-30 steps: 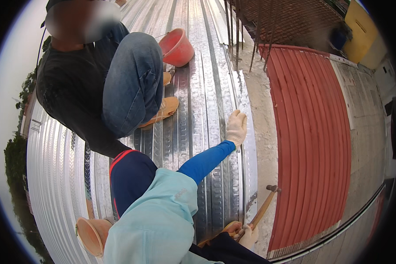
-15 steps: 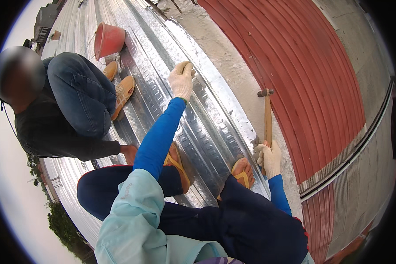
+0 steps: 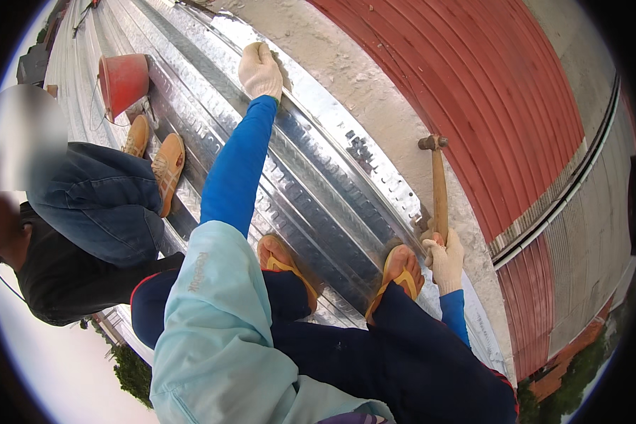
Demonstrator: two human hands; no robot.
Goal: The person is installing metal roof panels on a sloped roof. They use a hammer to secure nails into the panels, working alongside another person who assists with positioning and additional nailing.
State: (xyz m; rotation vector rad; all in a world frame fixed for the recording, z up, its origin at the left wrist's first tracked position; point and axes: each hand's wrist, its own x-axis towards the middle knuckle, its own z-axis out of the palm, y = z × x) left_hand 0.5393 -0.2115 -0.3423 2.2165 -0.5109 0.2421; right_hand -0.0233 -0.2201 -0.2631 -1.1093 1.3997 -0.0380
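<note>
My right hand (image 3: 445, 263), in a cream knitted glove, is closed round the wooden handle of a hammer (image 3: 439, 187). The hammer stands head up beside the perforated edge of the shiny metal sheet (image 3: 318, 233). My left hand (image 3: 261, 71), gloved alike, is reached out far ahead with its fingers curled in by the sheet's far right edge. What lies within those fingers is hidden. My feet, in yellow flip-flops (image 3: 394, 284), rest on the ribbed sheet between my hands.
At the left a person in a dark top and jeans (image 3: 95, 205) crouches close to my left arm. Beyond the person's shoes stands a red bucket (image 3: 124, 83). A rough concrete ledge (image 3: 374, 106) runs along the sheet's right edge, with a red corrugated roof (image 3: 466, 92) beyond it.
My left hand has moved farther ahead along the sheet's edge. The view has shifted, so the bucket and the crouching person appear farther left. My right hand still grips the hammer.
</note>
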